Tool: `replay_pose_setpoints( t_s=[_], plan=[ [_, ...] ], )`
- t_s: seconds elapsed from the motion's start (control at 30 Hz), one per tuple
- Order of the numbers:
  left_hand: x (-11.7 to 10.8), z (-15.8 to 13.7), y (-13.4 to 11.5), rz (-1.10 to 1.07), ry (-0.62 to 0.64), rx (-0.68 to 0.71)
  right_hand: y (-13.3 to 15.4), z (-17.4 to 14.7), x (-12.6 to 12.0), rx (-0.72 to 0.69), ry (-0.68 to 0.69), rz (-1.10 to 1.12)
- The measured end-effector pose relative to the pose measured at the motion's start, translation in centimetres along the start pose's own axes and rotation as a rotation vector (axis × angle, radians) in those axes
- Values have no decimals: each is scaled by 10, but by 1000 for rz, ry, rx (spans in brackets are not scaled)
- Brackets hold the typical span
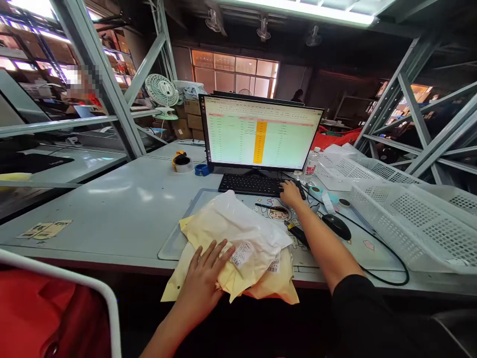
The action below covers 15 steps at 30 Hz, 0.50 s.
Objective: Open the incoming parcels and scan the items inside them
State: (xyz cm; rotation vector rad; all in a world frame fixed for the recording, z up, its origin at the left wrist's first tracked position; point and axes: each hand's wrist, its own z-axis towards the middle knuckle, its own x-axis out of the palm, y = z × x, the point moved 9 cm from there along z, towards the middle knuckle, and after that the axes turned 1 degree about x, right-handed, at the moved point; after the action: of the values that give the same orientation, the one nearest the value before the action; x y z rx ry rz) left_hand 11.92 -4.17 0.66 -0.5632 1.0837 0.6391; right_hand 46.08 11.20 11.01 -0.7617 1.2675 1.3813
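Note:
My left hand [206,268] lies with fingers spread on a stack of mailing bags. The top mailing bag [238,219] is white and pale yellow, with a printed label [242,253] near my fingertips. Beneath it, more yellowish bags [276,286] stick out over the table's front edge, one showing a barcode label. My right hand [291,193] rests on the right end of a black keyboard [249,184], fingers stretched over the keys. Behind the keyboard, a monitor [231,134] displays a spreadsheet with one orange column.
White perforated baskets [413,223] line the right side. A black mouse [336,226], its cable, a box cutter [298,233] and a pen [268,207] lie near my right arm. Tape rolls [183,164] sit left of the monitor, and a bottle [310,161] stands to its right. Metal posts frame the table.

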Motion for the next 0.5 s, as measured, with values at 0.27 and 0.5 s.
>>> replay_pose_setpoints(
  t_s=[0.27, 0.5],
  plan=[
    [1, 0, -1, -33, -57, -42, 9, 21, 35, 5, 113, -2],
    [-9, 0, -2, -84, -121, -45, 73, -37, -11, -337, 214, 196]
  ],
)
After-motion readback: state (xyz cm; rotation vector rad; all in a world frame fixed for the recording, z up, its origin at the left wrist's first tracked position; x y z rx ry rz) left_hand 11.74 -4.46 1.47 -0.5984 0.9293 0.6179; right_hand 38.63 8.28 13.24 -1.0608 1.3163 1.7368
